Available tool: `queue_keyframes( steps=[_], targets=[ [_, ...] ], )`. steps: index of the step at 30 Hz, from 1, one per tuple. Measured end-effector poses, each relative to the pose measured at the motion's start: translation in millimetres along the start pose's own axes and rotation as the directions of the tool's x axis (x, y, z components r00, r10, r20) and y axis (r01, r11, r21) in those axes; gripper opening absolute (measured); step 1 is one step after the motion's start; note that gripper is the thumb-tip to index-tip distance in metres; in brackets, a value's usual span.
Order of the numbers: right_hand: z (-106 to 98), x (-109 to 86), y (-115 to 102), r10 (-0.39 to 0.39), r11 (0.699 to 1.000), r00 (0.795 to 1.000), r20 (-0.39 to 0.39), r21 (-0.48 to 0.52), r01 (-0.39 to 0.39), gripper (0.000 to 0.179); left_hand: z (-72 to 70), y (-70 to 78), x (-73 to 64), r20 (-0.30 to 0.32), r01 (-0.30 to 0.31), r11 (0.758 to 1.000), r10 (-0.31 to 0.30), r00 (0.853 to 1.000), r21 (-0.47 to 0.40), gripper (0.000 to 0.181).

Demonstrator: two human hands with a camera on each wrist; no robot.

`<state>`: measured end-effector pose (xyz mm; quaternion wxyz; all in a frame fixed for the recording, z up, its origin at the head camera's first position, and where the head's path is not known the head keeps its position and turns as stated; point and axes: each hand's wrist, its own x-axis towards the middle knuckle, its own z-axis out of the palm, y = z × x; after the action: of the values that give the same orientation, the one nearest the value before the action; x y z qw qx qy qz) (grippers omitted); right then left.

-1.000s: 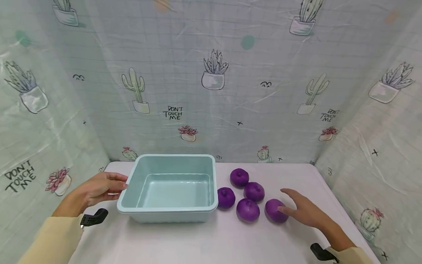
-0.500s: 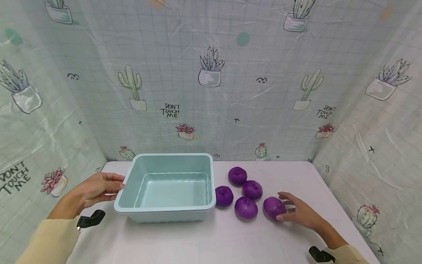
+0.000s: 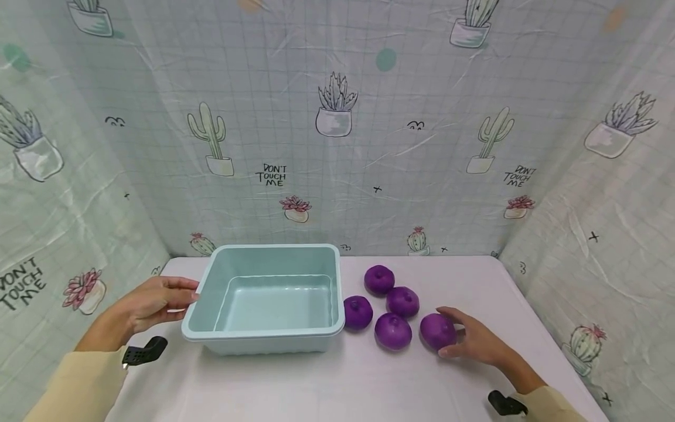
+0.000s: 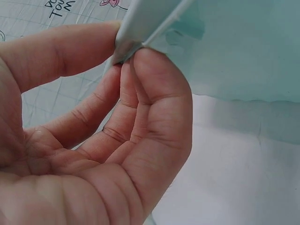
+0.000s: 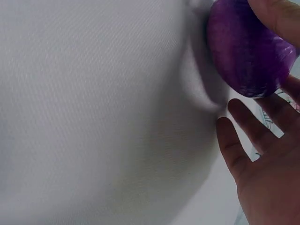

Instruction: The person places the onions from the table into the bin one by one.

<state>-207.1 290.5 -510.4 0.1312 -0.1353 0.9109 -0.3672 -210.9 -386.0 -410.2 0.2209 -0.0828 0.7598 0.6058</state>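
Observation:
My left hand [image 3: 158, 303] pinches the left rim of a light blue plastic basin [image 3: 271, 334], thumb and fingers meeting at its edge in the left wrist view. The basin stands on the white table with bare floor inside. My right hand [image 3: 471, 340] has its thumb and index finger around a round, glossy purple fruit-like piece [image 3: 437, 332], the rightmost of the group. The right wrist view shows the thumb on one side of this purple piece [image 5: 248, 51] and fingers on the other, two fingers [image 5: 234, 150] extended off it. It rests on the table.
Several similar purple pieces [image 3: 392, 332] lie between the basin and my right hand; the leftmost [image 3: 358, 312] is close against the basin's right side. A cactus-print curtain [image 3: 337, 176] encloses the white table [image 3: 316, 390] at back and sides.
My right hand has moved left and closed its thumb and fingers around the rightmost purple piece. The left hand keeps its hold on the basin. The head view has shifted slightly.

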Motion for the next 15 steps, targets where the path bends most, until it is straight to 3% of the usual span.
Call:
queue_keyframes(
  steps=[9, 15],
  targets=[
    [-1.0, 2.1, 6.5, -0.004, 0.998, 1.000, -0.012, -0.065, 0.004, 0.091, 3.0, 4.6, 3.7, -0.021, 0.005, 1.000, -0.004, 1.000, 0.030, 0.054],
    [-1.4, 6.2, 2.1, -0.011, 0.999, 1.000, 0.005, -0.047, 0.011, 0.088, -0.7, 4.5, 1.3, -0.054, 0.028, 0.999, -0.027, 0.998, 0.028, 0.054]
  ],
)
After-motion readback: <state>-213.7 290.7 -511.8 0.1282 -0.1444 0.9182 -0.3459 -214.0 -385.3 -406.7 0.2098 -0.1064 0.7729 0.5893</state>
